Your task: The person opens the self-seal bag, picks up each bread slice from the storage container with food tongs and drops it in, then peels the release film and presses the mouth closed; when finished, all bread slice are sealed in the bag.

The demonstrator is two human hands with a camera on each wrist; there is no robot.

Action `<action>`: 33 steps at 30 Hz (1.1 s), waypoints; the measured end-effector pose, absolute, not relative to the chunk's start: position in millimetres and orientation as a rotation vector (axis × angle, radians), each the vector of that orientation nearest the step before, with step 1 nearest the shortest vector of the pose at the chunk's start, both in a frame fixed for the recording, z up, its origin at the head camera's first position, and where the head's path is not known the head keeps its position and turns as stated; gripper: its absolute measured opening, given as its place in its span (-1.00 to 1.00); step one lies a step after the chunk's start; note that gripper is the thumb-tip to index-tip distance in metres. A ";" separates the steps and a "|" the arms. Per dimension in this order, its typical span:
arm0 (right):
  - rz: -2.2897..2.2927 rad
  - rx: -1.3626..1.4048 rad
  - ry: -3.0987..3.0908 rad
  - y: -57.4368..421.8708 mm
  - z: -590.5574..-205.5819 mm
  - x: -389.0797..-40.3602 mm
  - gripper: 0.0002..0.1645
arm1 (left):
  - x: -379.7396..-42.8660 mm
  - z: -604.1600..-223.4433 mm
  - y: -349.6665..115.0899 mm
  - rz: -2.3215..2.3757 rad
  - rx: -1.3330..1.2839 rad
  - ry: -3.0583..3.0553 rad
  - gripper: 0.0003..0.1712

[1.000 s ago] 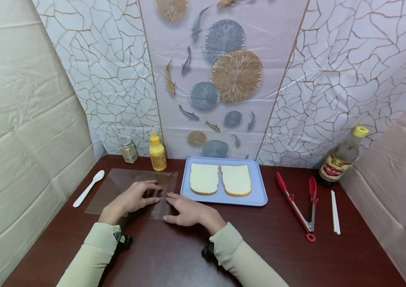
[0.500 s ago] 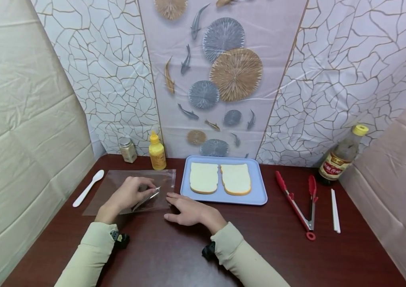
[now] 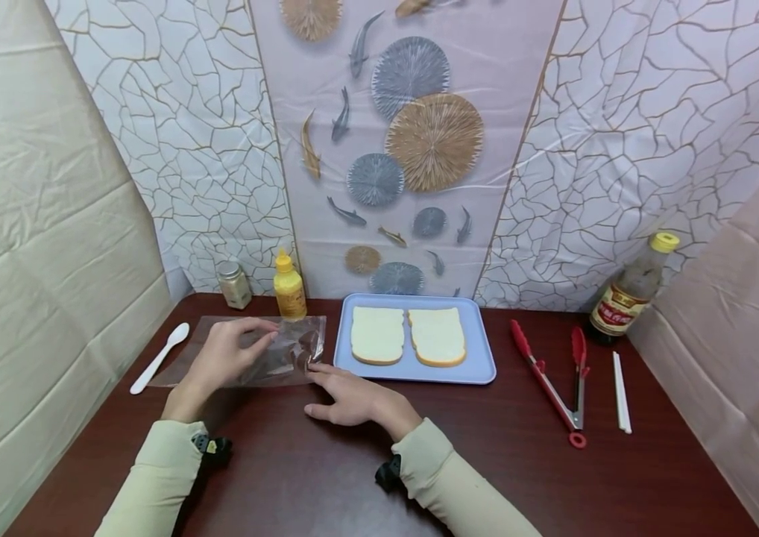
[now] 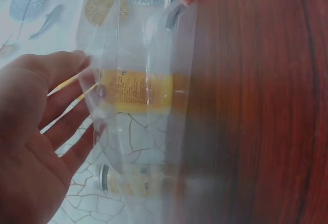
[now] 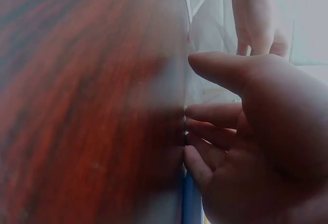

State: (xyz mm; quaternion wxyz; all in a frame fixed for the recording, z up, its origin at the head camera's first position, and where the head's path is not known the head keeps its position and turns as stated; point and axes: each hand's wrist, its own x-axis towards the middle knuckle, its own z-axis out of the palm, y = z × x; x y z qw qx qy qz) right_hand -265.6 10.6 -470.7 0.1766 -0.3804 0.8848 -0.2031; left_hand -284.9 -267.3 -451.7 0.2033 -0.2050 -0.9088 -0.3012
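A clear plastic bag lies on the dark table, its upper layer raised and wrinkled toward the right end. My left hand pinches that film between thumb and fingers; in the left wrist view the raised film stretches from the fingertips down to the table. At the bag's near right corner, my right hand presses down with extended fingertips, thumb spread apart on the table side. The right wrist view shows the right hand's fingers touching the surface, with the left hand beyond.
A blue tray with two bread slices stands right of the bag. Behind it are a yellow squeeze bottle and a shaker jar. A white spoon lies left; tongs, white sticks and a sauce bottle lie right.
My left hand has lifted and shifted slightly left and away from me, raising the film it pinches. My right hand has stayed at the bag's corner.
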 end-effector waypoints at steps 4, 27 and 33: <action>-0.584 -1.091 2.509 11.6 -470.8 -265.0 -0.18 | -284.0 -450.6 -266.9 -0.832 -0.520 -2.477 -0.86; -1.380 -1.063 2.706 100.9 -463.7 -264.8 -0.44 | -284.6 -465.8 -255.7 -0.845 -0.596 -2.588 -0.90; -1.441 -0.817 2.945 180.4 -452.5 -266.0 -0.48 | -287.4 -468.5 -257.3 -0.836 -0.602 -2.581 -0.89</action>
